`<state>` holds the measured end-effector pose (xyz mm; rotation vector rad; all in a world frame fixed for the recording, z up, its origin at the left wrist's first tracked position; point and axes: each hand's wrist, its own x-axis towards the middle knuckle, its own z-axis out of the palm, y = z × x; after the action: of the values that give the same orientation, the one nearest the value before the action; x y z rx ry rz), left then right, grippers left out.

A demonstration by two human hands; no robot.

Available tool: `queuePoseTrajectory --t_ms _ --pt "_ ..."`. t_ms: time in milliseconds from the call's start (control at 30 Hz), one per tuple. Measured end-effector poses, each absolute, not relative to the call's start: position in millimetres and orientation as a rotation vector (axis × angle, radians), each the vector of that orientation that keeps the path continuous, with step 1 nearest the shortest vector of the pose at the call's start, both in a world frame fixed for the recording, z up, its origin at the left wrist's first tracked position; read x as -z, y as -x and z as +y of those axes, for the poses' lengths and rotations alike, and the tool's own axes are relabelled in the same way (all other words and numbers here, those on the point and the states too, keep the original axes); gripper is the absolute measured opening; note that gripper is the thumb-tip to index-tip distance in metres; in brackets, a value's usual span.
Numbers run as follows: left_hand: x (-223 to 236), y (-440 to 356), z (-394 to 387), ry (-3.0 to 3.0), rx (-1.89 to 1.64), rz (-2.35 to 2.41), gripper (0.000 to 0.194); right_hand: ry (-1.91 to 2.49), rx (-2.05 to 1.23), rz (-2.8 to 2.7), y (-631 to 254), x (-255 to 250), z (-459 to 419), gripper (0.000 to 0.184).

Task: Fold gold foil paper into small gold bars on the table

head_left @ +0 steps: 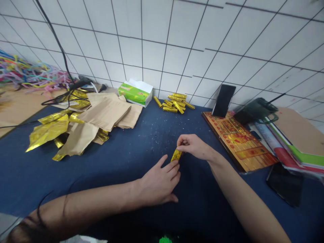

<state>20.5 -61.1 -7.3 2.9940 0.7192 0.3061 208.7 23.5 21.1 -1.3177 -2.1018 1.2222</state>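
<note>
A small folded gold foil piece (176,155) stands on the dark blue table cloth (131,158) between both hands. My right hand (193,146) pinches its upper end with curled fingers. My left hand (159,184) lies low on the cloth, its fingertips closed against the lower end of the same piece. A pile of finished gold foil rolls (175,103) sits at the back by the tiled wall. Loose gold foil sheets (48,130) and brown paper sheets (105,113) lie in a heap at the left.
A green tissue box (135,92) stands by the wall. A stack of gold and red printed sheets (239,140) lies at the right, with a propped phone (223,100), another phone (285,184), books and a dark container. Black cables and coloured cords lie far left.
</note>
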Motion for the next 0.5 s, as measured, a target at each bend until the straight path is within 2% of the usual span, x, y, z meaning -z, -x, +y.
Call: queuePoseTrajectory --t_ms 133,200,333,500 --pt "-3 -9 -41 -2.823 -0.641 1.064 0.024 1.277 -0.606 -1.948 -206 -32 5 0.01" --pt "-6 -2 -29 -2.719 -0.828 1.286 0.023 1.182 -0.396 -2.008 -202 -29 -6 0.011" --pt "-4 6 -11 -2.753 -0.805 1.233 0.04 0.918 -0.285 -2.158 -197 -13 -25 0.016" --pt "6 8 -4 -2.68 -0.822 0.985 0.021 0.887 -0.373 -1.997 -198 -2 -32 0.014"
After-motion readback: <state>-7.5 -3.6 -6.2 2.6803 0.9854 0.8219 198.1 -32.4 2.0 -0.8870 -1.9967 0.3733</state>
